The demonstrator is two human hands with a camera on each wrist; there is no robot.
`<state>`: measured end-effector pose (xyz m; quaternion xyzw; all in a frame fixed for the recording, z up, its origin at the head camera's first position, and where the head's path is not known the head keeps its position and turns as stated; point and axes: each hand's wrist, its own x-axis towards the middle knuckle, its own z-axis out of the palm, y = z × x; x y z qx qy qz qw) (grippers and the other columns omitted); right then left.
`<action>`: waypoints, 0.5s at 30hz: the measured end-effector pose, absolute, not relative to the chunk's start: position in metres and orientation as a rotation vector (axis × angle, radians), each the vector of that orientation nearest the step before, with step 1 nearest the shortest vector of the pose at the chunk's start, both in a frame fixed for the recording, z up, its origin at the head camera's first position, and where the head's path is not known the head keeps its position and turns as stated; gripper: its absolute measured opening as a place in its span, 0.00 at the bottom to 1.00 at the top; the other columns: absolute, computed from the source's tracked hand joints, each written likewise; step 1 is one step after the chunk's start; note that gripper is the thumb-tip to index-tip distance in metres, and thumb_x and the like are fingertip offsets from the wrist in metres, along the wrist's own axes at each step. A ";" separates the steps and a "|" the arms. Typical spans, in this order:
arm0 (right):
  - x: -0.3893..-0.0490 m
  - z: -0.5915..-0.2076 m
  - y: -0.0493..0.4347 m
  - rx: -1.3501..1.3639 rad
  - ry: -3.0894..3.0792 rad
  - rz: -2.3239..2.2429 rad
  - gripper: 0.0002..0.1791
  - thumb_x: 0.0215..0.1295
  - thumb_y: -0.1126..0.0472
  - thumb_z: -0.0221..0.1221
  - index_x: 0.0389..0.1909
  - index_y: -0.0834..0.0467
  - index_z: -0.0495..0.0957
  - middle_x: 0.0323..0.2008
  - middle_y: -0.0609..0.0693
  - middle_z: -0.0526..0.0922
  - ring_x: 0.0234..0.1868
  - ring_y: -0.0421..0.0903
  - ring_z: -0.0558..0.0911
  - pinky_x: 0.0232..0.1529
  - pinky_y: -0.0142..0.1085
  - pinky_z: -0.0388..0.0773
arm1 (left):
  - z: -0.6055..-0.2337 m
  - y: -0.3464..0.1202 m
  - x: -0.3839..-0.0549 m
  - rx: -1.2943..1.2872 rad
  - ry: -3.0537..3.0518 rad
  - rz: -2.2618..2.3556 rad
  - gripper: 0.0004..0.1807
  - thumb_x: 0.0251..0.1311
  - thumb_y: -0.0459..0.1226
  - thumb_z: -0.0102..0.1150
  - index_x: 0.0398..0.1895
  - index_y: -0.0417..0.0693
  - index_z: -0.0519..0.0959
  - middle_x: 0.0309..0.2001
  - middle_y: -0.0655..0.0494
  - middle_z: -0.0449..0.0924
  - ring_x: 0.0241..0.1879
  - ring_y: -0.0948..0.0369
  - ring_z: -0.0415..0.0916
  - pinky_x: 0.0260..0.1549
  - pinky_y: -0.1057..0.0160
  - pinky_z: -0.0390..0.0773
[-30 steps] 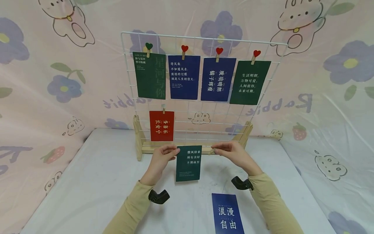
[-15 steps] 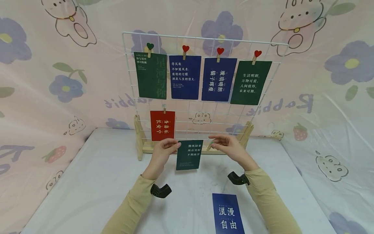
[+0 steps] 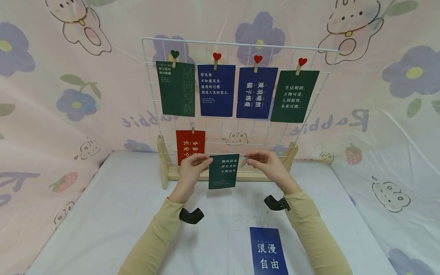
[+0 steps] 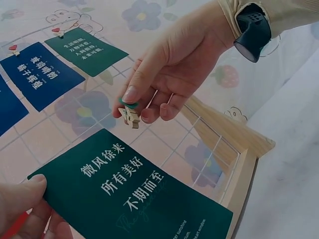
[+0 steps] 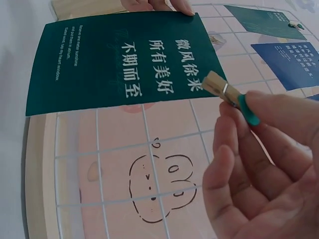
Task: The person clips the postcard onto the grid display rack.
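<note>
My left hand (image 3: pixel 191 173) pinches a dark green card (image 3: pixel 223 173) by its upper left edge, thumb in front. The card has white writing and hangs upright before the lower part of a white wire grid rack (image 3: pixel 240 45). To the right of the card, my right hand (image 3: pixel 273 168) pinches a small wooden clothespin (image 5: pixel 222 89) with a green end between thumb and forefinger. In the right wrist view the clothespin's tip overlaps the card's corner. A red card (image 3: pixel 190 143), clipped on the rack's lower row, is partly hidden behind my left hand.
Along the rack's upper row hang a green card (image 3: pixel 177 91), two blue cards (image 3: pixel 216 103) and another green card (image 3: pixel 292 110), held by heart-topped clips. Wooden feet (image 3: pixel 163 164) carry the rack. A blue card (image 3: pixel 268 252) lies on the white table at the front.
Both hands have risen and moved toward the rack, the left with the green card and the right with the clothespin. The red card is now partly covered. The blue card on the table stays put.
</note>
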<state>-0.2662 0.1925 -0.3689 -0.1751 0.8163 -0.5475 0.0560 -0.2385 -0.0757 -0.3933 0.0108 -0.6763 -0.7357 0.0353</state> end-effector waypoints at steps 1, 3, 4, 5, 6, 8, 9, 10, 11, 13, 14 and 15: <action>-0.267 -0.368 0.192 -0.532 2.475 -1.662 0.18 0.66 0.56 0.60 0.52 0.62 0.78 0.47 0.53 0.82 0.47 0.50 0.79 0.50 0.44 0.76 | -0.392 -0.075 -0.239 0.028 -2.076 -2.259 0.12 0.59 0.37 0.65 0.45 0.41 0.82 0.41 0.48 0.82 0.43 0.53 0.78 0.48 0.57 0.78; -0.269 -0.366 0.191 -0.531 2.467 -1.665 0.18 0.66 0.56 0.60 0.52 0.62 0.78 0.47 0.54 0.82 0.47 0.51 0.79 0.50 0.45 0.76 | -0.390 -0.075 -0.240 0.021 -2.063 -2.264 0.12 0.60 0.37 0.64 0.45 0.41 0.81 0.42 0.48 0.82 0.43 0.53 0.78 0.48 0.57 0.78; -0.270 -0.365 0.191 -0.529 2.465 -1.667 0.18 0.66 0.56 0.61 0.52 0.62 0.78 0.47 0.54 0.82 0.47 0.51 0.79 0.50 0.44 0.76 | -0.389 -0.075 -0.241 0.018 -2.057 -2.264 0.12 0.60 0.36 0.64 0.46 0.41 0.81 0.42 0.48 0.82 0.43 0.53 0.78 0.48 0.58 0.78; -0.271 -0.365 0.190 -0.527 2.461 -1.671 0.18 0.66 0.56 0.61 0.52 0.61 0.79 0.47 0.54 0.82 0.48 0.51 0.79 0.50 0.44 0.76 | -0.389 -0.074 -0.242 0.016 -2.050 -2.264 0.12 0.60 0.36 0.64 0.46 0.41 0.81 0.42 0.47 0.81 0.43 0.53 0.78 0.48 0.58 0.78; -0.272 -0.364 0.189 -0.527 2.459 -1.673 0.18 0.66 0.56 0.61 0.52 0.61 0.79 0.47 0.54 0.82 0.48 0.51 0.79 0.50 0.44 0.75 | -0.388 -0.074 -0.242 0.014 -2.047 -2.263 0.12 0.61 0.36 0.63 0.46 0.41 0.81 0.43 0.47 0.81 0.43 0.53 0.78 0.48 0.59 0.79; -0.273 -0.363 0.188 -0.525 2.455 -1.680 0.19 0.65 0.56 0.61 0.53 0.61 0.78 0.49 0.55 0.81 0.49 0.49 0.79 0.52 0.42 0.75 | -0.387 -0.074 -0.245 0.003 -2.043 -2.251 0.13 0.61 0.36 0.63 0.46 0.40 0.81 0.43 0.47 0.80 0.43 0.53 0.77 0.47 0.60 0.79; -0.274 -0.362 0.187 -0.518 2.453 -1.689 0.19 0.65 0.56 0.62 0.53 0.60 0.78 0.49 0.56 0.81 0.49 0.49 0.79 0.52 0.42 0.75 | -0.386 -0.074 -0.245 -0.004 -2.042 -2.245 0.13 0.61 0.36 0.63 0.46 0.40 0.81 0.44 0.48 0.80 0.43 0.53 0.77 0.47 0.60 0.79; -0.274 -0.361 0.186 -0.511 2.451 -1.699 0.19 0.65 0.56 0.62 0.53 0.60 0.78 0.50 0.57 0.81 0.49 0.48 0.79 0.52 0.40 0.75 | -0.386 -0.074 -0.246 -0.012 -2.044 -2.236 0.13 0.61 0.37 0.63 0.46 0.41 0.80 0.44 0.48 0.80 0.43 0.53 0.77 0.47 0.60 0.79; -0.275 -0.360 0.186 -0.505 2.449 -1.712 0.19 0.64 0.55 0.62 0.53 0.61 0.78 0.51 0.58 0.81 0.49 0.48 0.79 0.52 0.40 0.75 | -0.385 -0.074 -0.247 -0.023 -2.043 -2.230 0.13 0.61 0.37 0.63 0.47 0.41 0.81 0.44 0.48 0.80 0.43 0.53 0.77 0.47 0.61 0.79; -0.276 -0.358 0.184 -0.502 2.447 -1.737 0.20 0.64 0.55 0.62 0.53 0.61 0.78 0.51 0.59 0.80 0.49 0.47 0.80 0.53 0.40 0.75 | -0.383 -0.073 -0.250 -0.035 -2.043 -2.213 0.13 0.61 0.37 0.63 0.47 0.42 0.81 0.44 0.48 0.80 0.43 0.53 0.77 0.47 0.61 0.79; -0.276 -0.356 0.183 -0.497 2.449 -1.748 0.20 0.64 0.55 0.63 0.53 0.60 0.78 0.51 0.59 0.80 0.49 0.47 0.80 0.53 0.41 0.75 | -0.382 -0.073 -0.251 -0.037 -2.037 -2.210 0.12 0.61 0.37 0.63 0.47 0.42 0.81 0.44 0.48 0.81 0.43 0.53 0.77 0.47 0.61 0.79; -0.277 -0.355 0.182 -0.494 2.450 -1.760 0.20 0.64 0.55 0.63 0.53 0.60 0.78 0.51 0.59 0.80 0.49 0.47 0.80 0.53 0.41 0.74 | -0.381 -0.073 -0.252 -0.042 -2.033 -2.211 0.13 0.62 0.38 0.62 0.47 0.42 0.81 0.44 0.48 0.81 0.43 0.53 0.77 0.47 0.61 0.78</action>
